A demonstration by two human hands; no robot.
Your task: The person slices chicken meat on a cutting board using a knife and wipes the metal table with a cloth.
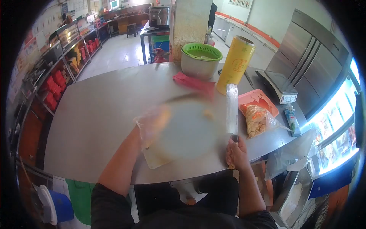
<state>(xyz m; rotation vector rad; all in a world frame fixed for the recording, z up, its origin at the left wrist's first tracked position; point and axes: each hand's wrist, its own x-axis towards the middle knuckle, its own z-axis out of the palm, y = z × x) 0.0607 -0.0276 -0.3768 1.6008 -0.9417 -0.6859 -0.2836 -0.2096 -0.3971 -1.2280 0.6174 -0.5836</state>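
My right hand [237,153] is wrapped round the handle of a cleaver [232,108], whose broad blade points away from me, beside the right edge of a round pale cutting board [190,133]. Loose clear plastic, like a thin glove, covers my left hand [153,124]. This hand is at the board's left edge, smeared by motion, with a yellowish patch by its fingers; whether it grips anything is unclear. The board is blurred too, and a small yellowish bit [208,113] shows near its far right side. Under its near left part lies a flat cream sheet or board [156,158].
Beyond the board are a pink cloth [194,83], a basin with a green strainer [201,59] and a yellow wrap roll [236,63]. At right are a pink tray [259,98], a bag of pale pieces [256,121], a scale [277,86] and a hanging plastic bag [291,152].
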